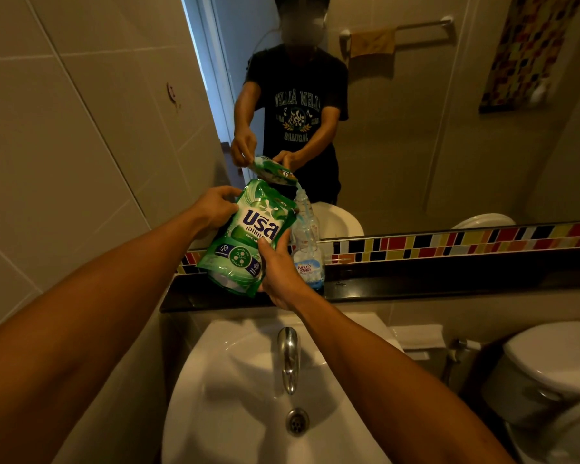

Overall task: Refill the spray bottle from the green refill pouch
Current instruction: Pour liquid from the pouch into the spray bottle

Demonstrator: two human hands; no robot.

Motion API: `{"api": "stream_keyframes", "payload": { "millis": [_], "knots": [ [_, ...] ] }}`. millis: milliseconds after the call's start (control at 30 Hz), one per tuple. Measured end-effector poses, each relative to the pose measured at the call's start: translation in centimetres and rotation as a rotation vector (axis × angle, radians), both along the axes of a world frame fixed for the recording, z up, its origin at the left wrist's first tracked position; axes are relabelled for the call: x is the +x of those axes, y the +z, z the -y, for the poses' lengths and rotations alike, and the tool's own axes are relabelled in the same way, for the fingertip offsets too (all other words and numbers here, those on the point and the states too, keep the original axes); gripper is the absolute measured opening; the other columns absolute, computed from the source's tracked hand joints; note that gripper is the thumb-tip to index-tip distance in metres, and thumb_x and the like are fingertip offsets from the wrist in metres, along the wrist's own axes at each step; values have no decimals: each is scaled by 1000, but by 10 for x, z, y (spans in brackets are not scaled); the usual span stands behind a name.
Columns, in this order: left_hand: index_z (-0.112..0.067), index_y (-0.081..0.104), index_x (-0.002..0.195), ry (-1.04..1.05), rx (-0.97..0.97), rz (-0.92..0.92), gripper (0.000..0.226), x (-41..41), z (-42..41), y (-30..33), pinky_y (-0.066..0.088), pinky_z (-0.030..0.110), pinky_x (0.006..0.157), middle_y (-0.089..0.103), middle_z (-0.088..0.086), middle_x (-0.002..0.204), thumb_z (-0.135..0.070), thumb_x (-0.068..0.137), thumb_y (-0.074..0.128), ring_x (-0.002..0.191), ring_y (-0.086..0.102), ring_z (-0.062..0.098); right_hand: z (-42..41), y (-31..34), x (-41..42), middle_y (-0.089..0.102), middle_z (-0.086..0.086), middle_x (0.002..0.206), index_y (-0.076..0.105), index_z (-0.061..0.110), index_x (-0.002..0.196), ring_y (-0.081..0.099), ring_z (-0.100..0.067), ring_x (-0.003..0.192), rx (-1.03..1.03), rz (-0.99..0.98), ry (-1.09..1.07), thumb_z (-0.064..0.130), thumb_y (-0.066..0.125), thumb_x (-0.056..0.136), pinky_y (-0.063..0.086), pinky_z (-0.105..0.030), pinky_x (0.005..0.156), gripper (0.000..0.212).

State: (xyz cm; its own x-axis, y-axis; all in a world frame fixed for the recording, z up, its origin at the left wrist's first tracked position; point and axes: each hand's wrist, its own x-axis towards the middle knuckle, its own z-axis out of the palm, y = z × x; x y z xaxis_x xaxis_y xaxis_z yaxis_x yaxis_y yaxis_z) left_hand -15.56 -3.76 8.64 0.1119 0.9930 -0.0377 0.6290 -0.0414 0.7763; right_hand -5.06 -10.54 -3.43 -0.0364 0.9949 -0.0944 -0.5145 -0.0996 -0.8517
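The green refill pouch (248,236) is held tilted over the dark ledge, its upper right corner leaning toward the neck of the spray bottle. My left hand (215,205) grips the pouch's upper left edge. My right hand (278,276) grips its lower right side from below. The clear spray bottle (307,242), with a blue and white label and no spray head on it, stands upright on the ledge just right of the pouch. Whether liquid flows from the pouch is hidden behind the pouch's corner.
The dark ledge (416,286) runs under a mirror (399,128) that reflects a person holding the pouch. Below are a white basin (221,396) with a chrome tap (288,356). A white toilet (549,370) stands at the right. A tiled wall (64,145) closes the left side.
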Motion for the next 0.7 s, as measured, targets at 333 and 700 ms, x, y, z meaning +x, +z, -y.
{"api": "stream_keyframes", "payload": {
  "millis": [333, 700],
  "knots": [
    [-14, 53, 137, -2, -7, -11, 44, -1, -3, 2, 50, 26, 56, 60, 19, 124, 2, 97, 48, 74, 62, 15, 2, 4, -1, 54, -7, 150, -14, 51, 159, 62, -33, 128, 4, -10, 1, 24, 42, 111, 51, -65, 102, 78],
    [-14, 53, 137, -9, -19, 1, 43, -3, -5, 4, 50, 26, 56, 62, 15, 116, 1, 97, 48, 73, 63, 15, 1, 5, -3, 57, -6, 145, -13, 51, 158, 64, -33, 126, 13, -26, 2, 23, 41, 111, 52, -65, 100, 77]
  ]
}}
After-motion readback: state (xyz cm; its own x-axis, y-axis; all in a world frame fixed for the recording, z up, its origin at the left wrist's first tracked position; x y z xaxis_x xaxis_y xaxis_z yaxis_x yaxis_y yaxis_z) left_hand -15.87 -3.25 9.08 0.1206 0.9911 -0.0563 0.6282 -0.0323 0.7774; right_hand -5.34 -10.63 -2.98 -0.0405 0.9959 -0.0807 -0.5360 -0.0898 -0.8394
